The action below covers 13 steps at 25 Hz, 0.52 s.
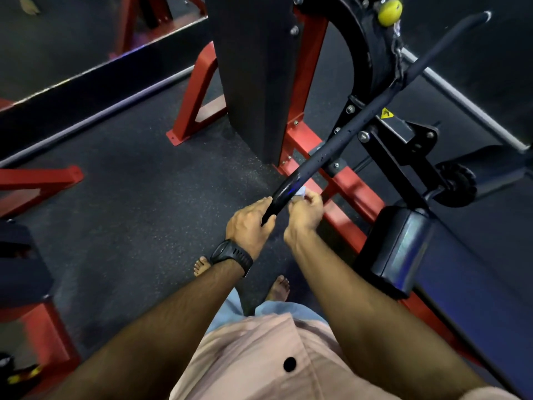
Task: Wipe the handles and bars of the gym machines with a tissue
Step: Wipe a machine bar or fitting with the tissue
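The person stands barefoot on the dark speckled floor (138, 174), looking down at a long black bar (354, 122) that slants from the hands up to the far right. The left hand (249, 225), with a black watch (232, 255) on its wrist, is curled round the near end of the bar, thumb on top and fingers wrapped under it. Just beside it, a little further up the bar, the right hand (305, 215) pinches a small white tissue (300, 193) between its bent fingers and thumb. The tissue sits against the right side of the bar, and only a crumpled corner of it shows above the fingers. The two hands are close together but do not touch.

Small light specks dot the middle of the bar. Further along, the bar joins a black bracket bolted to the red frame (354, 197) of the machine, near a yellow warning sticker (385, 113). A tall black column (253, 82) stands behind the hands, and a yellow knob (390, 11) sits near the top edge. A black padded block (398, 249) lies to the right of the right forearm. Both feet (202, 265) show under the arms, above a pale pink shirt (259, 356) with a black button.
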Available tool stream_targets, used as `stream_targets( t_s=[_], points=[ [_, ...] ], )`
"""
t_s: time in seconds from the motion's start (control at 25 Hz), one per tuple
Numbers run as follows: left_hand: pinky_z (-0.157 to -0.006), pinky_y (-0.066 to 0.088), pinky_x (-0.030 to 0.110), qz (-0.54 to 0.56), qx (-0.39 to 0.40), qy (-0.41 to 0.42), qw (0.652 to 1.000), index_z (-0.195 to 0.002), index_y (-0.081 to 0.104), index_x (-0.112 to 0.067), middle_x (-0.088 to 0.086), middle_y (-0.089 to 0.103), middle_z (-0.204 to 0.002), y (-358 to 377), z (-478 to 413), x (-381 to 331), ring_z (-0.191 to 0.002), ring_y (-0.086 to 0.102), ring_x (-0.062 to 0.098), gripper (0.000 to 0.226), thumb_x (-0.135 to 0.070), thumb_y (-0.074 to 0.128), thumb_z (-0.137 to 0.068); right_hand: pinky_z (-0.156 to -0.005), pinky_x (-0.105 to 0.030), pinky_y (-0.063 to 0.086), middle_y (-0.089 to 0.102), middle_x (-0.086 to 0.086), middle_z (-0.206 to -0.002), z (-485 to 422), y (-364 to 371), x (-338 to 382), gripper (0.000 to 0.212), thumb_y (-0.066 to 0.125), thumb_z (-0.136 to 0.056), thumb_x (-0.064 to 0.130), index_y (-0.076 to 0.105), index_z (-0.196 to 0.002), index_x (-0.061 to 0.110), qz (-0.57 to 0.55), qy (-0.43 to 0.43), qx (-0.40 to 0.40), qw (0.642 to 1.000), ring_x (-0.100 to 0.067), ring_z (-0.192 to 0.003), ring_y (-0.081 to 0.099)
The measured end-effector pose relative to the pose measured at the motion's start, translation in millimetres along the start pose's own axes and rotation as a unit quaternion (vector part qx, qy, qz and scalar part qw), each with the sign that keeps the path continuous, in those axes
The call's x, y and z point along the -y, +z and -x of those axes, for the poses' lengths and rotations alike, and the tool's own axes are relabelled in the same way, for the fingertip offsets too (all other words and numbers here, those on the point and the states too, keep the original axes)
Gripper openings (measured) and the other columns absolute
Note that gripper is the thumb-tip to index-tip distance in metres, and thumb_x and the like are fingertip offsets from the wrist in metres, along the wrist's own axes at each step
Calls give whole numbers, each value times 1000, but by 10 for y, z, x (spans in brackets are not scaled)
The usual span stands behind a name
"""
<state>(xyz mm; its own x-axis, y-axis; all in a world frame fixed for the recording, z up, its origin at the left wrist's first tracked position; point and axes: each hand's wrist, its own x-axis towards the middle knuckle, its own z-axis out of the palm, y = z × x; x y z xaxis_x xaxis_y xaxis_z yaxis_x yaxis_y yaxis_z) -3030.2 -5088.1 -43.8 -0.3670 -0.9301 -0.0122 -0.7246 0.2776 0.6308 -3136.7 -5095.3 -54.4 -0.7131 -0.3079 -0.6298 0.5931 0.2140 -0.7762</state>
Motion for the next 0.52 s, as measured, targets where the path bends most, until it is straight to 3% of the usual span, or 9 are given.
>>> stream_targets(
  t_s=[0.16, 0.28, 0.44, 0.52],
  points=[
    [-92, 51, 34, -8, -9, 15, 1000, -124, 67, -7, 9, 68, -124, -21, -45, 17, -110, 67, 24, 42, -13, 75, -83, -81, -23, 57, 64, -4, -80, 73, 13, 105, 20, 53, -96, -8, 62, -89, 9, -121, 39, 47, 991, -12, -76, 64],
    [-93, 50, 33, -11, -21, 16, 1000, -123, 68, -7, 8, 68, -124, -79, -71, 23, -111, 66, 23, 41, -13, 75, -83, -87, -26, 56, 66, -3, -79, 80, -19, 127, 15, 56, -97, -5, 62, -89, 5, -119, 20, 74, 990, -9, -72, 65],
    [-95, 49, 32, -19, -12, 20, 1000, -126, 66, -7, 8, 67, -126, -148, -93, 40, -114, 65, 23, 43, -14, 74, -84, -65, -15, 55, 67, -2, -76, 22, 29, 242, 14, 60, -95, -4, 64, -86, 6, -128, 18, 53, 990, -10, -68, 62],
    [-99, 45, 29, -22, -5, 8, 1000, -131, 62, -9, 6, 64, -131, -172, -98, 17, -119, 61, 21, 45, -17, 71, -87, -65, -17, 51, 65, 1, -74, -62, 106, 249, 14, 62, -95, 0, 65, -85, 9, -99, -33, 39, 994, -7, -68, 58]
  ],
)
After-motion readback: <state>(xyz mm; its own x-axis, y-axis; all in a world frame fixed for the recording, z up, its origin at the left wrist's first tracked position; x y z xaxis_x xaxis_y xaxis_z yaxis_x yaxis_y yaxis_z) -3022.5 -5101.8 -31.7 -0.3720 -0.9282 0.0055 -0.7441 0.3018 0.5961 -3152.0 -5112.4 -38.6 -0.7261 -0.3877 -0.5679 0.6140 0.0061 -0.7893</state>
